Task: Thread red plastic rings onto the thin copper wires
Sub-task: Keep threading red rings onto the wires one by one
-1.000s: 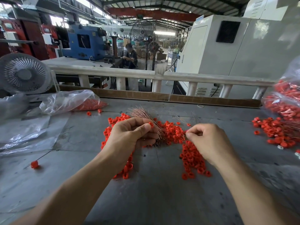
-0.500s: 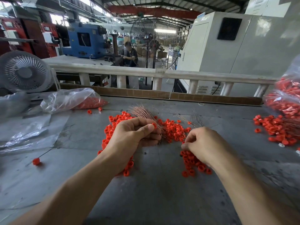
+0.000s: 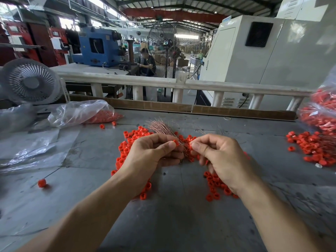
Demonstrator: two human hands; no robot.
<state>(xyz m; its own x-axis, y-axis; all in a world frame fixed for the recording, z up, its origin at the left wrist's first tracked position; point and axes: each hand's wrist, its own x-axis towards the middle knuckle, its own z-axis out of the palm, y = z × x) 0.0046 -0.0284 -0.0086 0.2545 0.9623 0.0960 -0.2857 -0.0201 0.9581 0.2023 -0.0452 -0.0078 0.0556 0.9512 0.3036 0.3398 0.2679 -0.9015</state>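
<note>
Head view: at the far left of the grey table (image 3: 172, 224) lies one lone wire with a ring (image 3: 42, 183) already on it, and further back a clear bag (image 3: 81, 112) holds more red pieces. By that and the big loose pile of red rings (image 3: 127, 144) in the middle, the job looks early, with most rings not yet threaded. The left hand (image 3: 152, 159) is curled round a bundle of copper wires (image 3: 160, 127), whose tips fan out on its far side, and its thumb and forefinger pinch a ring (image 3: 176, 142). Just right of it, the right hand (image 3: 221, 157) pinches another ring (image 3: 191, 144) at its fingertips, the other fingers loosely bent. Far right lies a second heap of rings (image 3: 312, 148), some apparently with wires through them.
</note>
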